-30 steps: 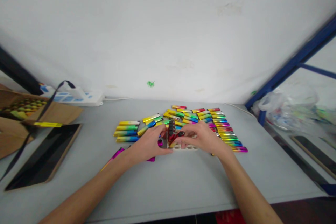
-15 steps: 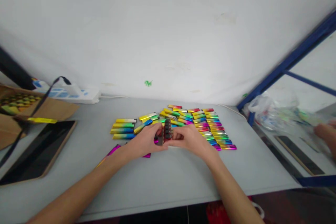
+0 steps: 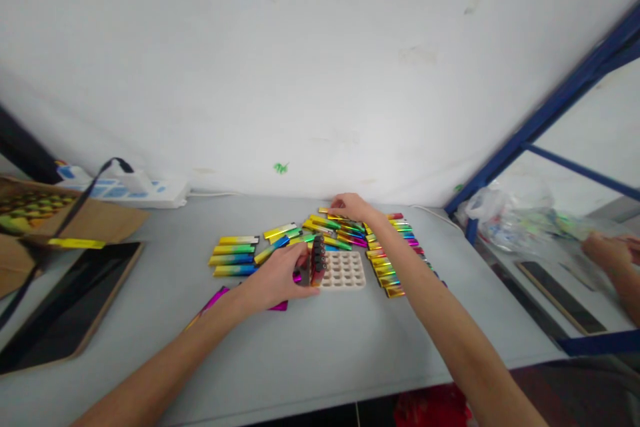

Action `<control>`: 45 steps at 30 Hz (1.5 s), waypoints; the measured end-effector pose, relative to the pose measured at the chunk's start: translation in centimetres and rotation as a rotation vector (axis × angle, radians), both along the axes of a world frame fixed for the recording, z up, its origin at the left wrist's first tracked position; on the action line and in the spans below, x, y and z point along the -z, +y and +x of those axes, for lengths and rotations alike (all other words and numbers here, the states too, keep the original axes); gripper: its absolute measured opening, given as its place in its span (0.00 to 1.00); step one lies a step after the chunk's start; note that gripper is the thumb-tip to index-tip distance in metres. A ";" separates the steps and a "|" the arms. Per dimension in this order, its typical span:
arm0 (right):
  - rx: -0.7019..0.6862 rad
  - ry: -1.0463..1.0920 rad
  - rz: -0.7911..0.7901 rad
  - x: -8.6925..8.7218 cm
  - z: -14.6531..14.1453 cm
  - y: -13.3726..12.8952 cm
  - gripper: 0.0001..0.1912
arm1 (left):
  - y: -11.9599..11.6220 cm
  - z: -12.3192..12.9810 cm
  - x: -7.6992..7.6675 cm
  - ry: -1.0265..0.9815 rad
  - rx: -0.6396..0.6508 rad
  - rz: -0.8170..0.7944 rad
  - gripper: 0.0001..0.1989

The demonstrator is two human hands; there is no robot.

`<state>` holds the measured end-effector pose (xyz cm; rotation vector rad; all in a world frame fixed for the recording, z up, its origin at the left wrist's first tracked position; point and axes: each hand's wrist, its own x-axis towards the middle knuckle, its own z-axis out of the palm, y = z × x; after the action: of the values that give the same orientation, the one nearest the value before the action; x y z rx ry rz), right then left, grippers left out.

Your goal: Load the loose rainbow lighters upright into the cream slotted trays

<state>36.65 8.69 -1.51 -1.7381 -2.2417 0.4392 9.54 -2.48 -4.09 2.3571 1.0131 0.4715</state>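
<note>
My left hand (image 3: pixel 285 272) is closed around a row of several slim lighters (image 3: pixel 318 260), held upright with their black tops in a line. Beside that row lies a white tray (image 3: pixel 364 285) with rows of round holes, its left end partly hidden. My right hand (image 3: pixel 350 207) is at the far edge of the scattered lighters (image 3: pixel 325 221), fingers curled over one yellow-ended lighter (image 3: pixel 324 210). Their shiny bodies fade from yellow into green, blue, red or purple. Another group of lighters (image 3: pixel 235 259) lies left of my left hand, and a column (image 3: pixel 387 272) lies partly under my right forearm.
At the left are a dark-screened tablet (image 3: pixel 75 307), an open cardboard box (image 3: pixel 110 217) holding many lighters, and a power strip (image 3: pixel 170 193). A blue metal frame (image 3: pixel 505 147) stands at the right. Beyond it are plastic bags (image 3: pixel 500 217) and another person's hand (image 3: pixel 607 253).
My right hand has left the held row and moved up to the far edge of the lighters, uncovering the white tray. My left hand keeps its hold on the row.
</note>
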 end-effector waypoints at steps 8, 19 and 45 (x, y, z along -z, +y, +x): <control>-0.008 0.026 -0.034 0.9 0.7 0.1 0.08 | 0.0 -0.1 -0.2 0.027 -0.004 -0.017 0.23; 0.006 0.226 0.249 0.8 2.7 -3.0 0.14 | -0.3 0.0 -0.7 0.025 -0.032 -0.031 0.21; -0.137 0.020 0.061 1.3 5.5 -2.9 0.07 | -0.1 -0.2 -0.6 0.037 -0.020 -0.008 0.21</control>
<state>42.15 5.79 -2.76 -1.5499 -2.3435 0.4097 9.35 -2.57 -3.49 2.3584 1.0549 0.4316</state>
